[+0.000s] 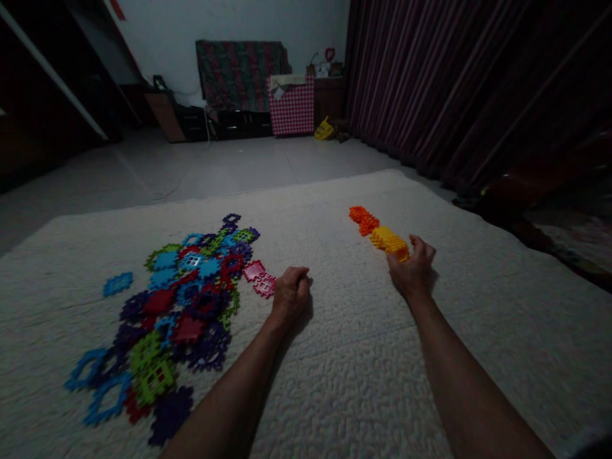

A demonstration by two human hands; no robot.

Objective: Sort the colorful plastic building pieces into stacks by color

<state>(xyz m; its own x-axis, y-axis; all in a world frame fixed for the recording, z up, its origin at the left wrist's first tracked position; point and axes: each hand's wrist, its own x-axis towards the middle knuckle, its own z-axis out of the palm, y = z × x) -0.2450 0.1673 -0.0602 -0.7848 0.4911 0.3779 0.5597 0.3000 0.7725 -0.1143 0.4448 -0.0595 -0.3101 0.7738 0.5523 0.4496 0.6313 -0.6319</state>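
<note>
head view shows yellow pieces [388, 241], toothed and overlapping.

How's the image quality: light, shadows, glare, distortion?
Head view: dim overall, curtain fading to near-black at right; head view: soft shadows beside left hand and right hand; head view: faint sheen on floor, apparent wide-angle stretch towards edges.

Purple curtains [411, 76] hang beside a dimly lit pale wall [162, 29].
</note>
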